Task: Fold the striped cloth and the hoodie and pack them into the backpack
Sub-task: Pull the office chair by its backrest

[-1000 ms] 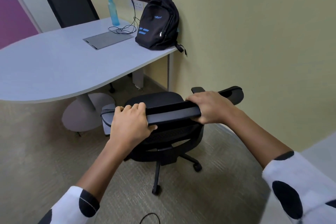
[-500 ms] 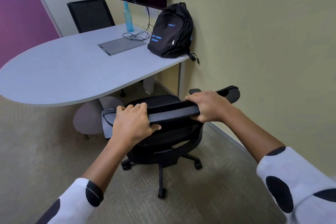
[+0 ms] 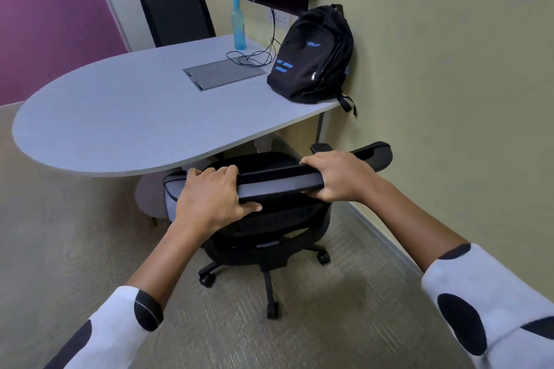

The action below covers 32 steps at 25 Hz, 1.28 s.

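Black chair (image 3: pixel 269 219) now nearer the table (image 3: pixel 120 117); both hands still grip its backrest.

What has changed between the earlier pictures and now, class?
The view has closed in on the table; the chair now sits nearer its edge. Both hands, left and right, still grip the chair's top. The backpack, bottle and cable stayed put.

Office chair (image 3: pixel 269 219) blocks the way to the table (image 3: pixel 126 117), bare tabletop left of backpack (image 3: pixel 311 60)
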Motion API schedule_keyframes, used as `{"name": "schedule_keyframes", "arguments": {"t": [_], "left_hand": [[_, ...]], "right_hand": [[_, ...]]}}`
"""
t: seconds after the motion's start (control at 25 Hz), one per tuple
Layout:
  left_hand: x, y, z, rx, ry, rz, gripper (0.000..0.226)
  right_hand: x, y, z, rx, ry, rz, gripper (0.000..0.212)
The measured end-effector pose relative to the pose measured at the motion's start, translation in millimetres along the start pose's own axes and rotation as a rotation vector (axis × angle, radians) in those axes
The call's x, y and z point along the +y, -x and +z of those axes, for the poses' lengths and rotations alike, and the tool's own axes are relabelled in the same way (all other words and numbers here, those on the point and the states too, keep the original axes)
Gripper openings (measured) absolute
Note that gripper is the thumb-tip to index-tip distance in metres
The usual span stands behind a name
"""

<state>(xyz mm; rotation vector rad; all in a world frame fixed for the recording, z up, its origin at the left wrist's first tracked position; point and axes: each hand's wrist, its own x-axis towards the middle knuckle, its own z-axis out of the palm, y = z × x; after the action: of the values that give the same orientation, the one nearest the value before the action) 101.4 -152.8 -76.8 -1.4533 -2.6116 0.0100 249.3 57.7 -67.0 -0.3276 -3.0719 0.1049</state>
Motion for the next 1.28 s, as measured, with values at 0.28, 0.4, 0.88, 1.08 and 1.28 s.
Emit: {"name": "schedule_keyframes", "arguments": {"t": [0.28, 0.4, 0.88, 1.08, 1.28], "left_hand": [[-38.6, -46.6, 11.4, 0.008, 0.023, -0.033, 0.072], [-50.0, -65.7, 14.9, 0.016, 0.018, -0.046, 0.073], [-80.7, -117.5, 24.9, 0.034, -0.011, -0.095, 0.065], [-68.8, -134.1, 22.7, -0.001, -0.011, -0.127, 0.064], [-44.2, -144.8, 18.7, -0.024, -0.018, -0.192, 0.057]], "right_hand": [[9.1, -63.6, 1.2, -0.011, 0.034, -0.042, 0.062], [14.8, -87.0, -0.6, -0.022, 0.041, -0.052, 0.060], [33.2, -153.7, -1.6, -0.054, 0.054, -0.061, 0.061], [55.0, -168.7, -5.4, -0.055, 0.047, -0.082, 0.058], [84.1, -176.1, -6.9, -0.064, 0.059, -0.127, 0.061]]}}
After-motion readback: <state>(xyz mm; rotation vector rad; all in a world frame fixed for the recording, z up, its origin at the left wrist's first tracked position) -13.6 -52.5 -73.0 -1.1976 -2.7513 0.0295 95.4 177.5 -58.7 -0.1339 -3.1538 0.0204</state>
